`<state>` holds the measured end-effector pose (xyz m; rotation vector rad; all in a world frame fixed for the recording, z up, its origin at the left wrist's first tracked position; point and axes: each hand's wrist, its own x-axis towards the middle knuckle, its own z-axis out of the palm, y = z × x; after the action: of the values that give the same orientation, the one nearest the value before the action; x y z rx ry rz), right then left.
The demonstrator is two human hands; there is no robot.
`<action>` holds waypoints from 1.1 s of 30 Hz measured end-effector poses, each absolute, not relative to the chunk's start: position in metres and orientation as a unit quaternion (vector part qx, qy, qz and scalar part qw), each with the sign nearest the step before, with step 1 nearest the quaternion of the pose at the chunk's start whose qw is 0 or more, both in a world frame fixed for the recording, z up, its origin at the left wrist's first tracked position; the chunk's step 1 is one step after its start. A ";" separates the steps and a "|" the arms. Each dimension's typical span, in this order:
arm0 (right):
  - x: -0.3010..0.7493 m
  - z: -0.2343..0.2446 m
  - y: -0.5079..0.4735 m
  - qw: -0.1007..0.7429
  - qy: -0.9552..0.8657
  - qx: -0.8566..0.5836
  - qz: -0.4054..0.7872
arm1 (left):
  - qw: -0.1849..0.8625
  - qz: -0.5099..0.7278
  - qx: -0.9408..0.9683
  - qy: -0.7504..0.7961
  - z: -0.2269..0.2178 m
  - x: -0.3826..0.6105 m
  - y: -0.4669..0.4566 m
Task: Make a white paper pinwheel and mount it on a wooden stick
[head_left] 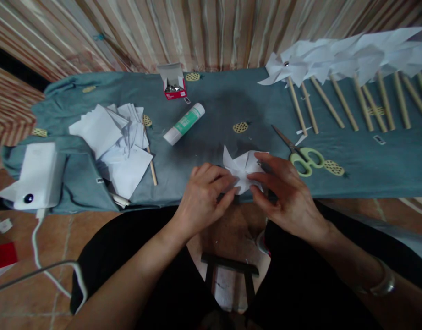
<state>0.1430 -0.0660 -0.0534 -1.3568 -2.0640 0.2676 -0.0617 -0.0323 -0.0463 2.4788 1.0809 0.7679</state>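
Between my two hands, at the table's front edge, is a white paper pinwheel (243,164) with folded, pointed blades. My left hand (207,192) pinches its left side between thumb and fingers. On the other side my right hand (282,188) has its thumb and fingers closed around the paper. Whether anything small sits under the right fingertips is hidden. Green-handled scissors (305,160) lie just beyond my right hand, blades pointing away to the left. A glue stick (184,123) with a green label rests past my left hand.
Finished-looking pinwheels (320,59) on wooden sticks line the back right. A small red box (174,87) of metal pieces stands open at the back. White paper squares (104,130) are piled at left, beside a wooden stick (151,167). A white device (39,174) with a cable sits far left.
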 end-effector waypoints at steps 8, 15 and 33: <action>0.148 -0.055 -0.065 0.332 -0.749 -0.555 0.143 | 0.238 0.306 0.808 0.444 -0.050 -0.071 -0.023; 0.145 -0.053 -0.065 0.361 -0.701 -0.562 0.249 | 0.307 0.291 0.771 0.477 -0.049 -0.069 -0.023; 0.137 -0.011 -0.054 0.420 -0.734 -0.477 0.238 | 0.810 0.297 0.296 0.409 -0.033 -0.054 -0.019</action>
<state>0.1367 -0.0544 -0.0113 -1.1960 -1.8397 0.5962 -0.0540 -0.0185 -0.0325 0.6328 0.8746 0.6338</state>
